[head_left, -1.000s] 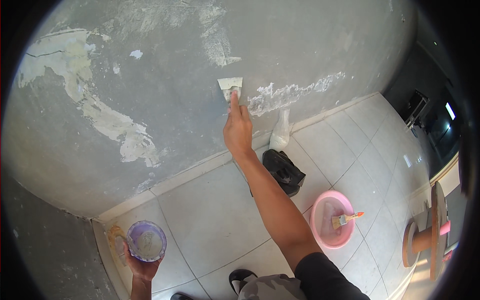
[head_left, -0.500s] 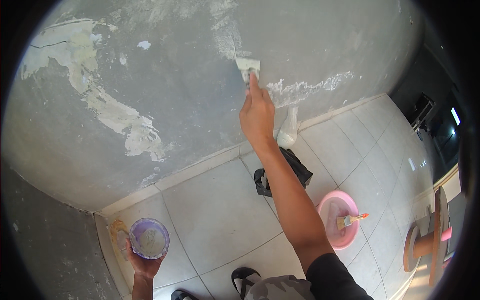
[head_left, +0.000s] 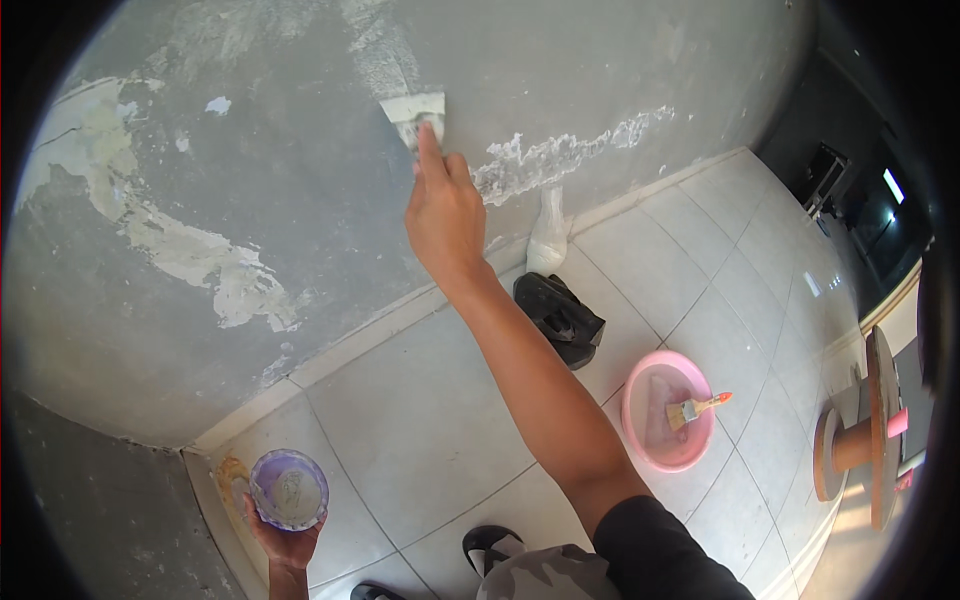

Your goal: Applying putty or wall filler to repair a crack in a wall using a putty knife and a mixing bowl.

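My right hand [head_left: 447, 215] grips a putty knife [head_left: 414, 112], its index finger stretched along the blade. The wide blade lies against the grey wall [head_left: 330, 150], just below a rough whitish smear [head_left: 383, 58]. Down at the left, my left hand [head_left: 285, 540] holds a purple bowl [head_left: 262, 480] from below, fingers wrapped round its side. Pale putty [head_left: 295, 495] sits inside the bowl. The putty knife's handle is mostly hidden in my right hand.
Bare, peeling patches [head_left: 190, 245] mark the wall at left, with a crumbling strip [head_left: 560, 160] at right. On the tiles stand a white plastic bag [head_left: 548, 235], a black bag [head_left: 558, 315] and a pink basin [head_left: 640, 445] with a paintbrush [head_left: 690, 410]. A wooden spool [head_left: 855, 445] is at far right.
My right hand and the putty knife have shifted left in view, the blade now showing wider. The whole view has turned slightly, and the black bag is less covered by my arm.
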### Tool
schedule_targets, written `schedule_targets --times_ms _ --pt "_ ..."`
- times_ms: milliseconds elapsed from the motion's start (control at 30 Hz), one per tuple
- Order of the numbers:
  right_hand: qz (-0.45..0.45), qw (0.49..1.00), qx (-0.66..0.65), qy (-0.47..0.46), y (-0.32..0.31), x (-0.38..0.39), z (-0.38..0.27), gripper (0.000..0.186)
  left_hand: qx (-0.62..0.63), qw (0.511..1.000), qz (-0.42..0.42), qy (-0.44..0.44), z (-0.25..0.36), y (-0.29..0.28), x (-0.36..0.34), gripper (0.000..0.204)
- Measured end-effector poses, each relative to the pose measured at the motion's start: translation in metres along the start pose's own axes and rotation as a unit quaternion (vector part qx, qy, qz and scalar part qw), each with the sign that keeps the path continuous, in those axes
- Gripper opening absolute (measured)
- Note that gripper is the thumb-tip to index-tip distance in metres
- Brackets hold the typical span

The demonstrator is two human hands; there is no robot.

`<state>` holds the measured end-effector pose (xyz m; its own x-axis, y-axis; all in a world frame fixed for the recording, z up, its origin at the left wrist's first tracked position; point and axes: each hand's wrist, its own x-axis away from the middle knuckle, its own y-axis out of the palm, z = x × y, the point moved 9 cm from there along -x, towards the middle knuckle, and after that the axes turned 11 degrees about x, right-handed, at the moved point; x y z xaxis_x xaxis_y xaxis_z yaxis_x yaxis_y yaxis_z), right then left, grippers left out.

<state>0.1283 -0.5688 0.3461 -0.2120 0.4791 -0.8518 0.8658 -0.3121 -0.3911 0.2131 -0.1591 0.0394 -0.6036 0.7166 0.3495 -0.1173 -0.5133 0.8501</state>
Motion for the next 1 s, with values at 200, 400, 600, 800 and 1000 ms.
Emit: schedule_targets --times_ms 200,400,600,800,1000 --pt "-0.028 0.999 0.025 0.004 0.034 0.024 0.013 0.054 0.038 0.999 0.027 0.016 -0.004 0.001 -0.006 0.073" --pt "-0.17 0.984 -0.042 0.004 0.035 0.132 0.031 0.057 0.034 0.999 0.021 0.016 -0.008 0.014 -0.001 0.072" --pt "-0.326 0.707 -0.458 0.429 0.02 0.209 0.059 0.046 0.039 0.999 0.029 0.025 -0.015 0.021 0.001 0.073" --pt "-0.366 0.44 -0.67 0.472 0.016 0.245 0.012 0.038 0.048 0.999 -0.002 -0.001 -0.024 0.023 0.0 0.078" --pt "-0.516 0.556 -0.559 0.336 -0.017 0.226 -0.026 0.041 0.029 0.999 -0.011 -0.02 -0.031 0.047 -0.005 0.087"
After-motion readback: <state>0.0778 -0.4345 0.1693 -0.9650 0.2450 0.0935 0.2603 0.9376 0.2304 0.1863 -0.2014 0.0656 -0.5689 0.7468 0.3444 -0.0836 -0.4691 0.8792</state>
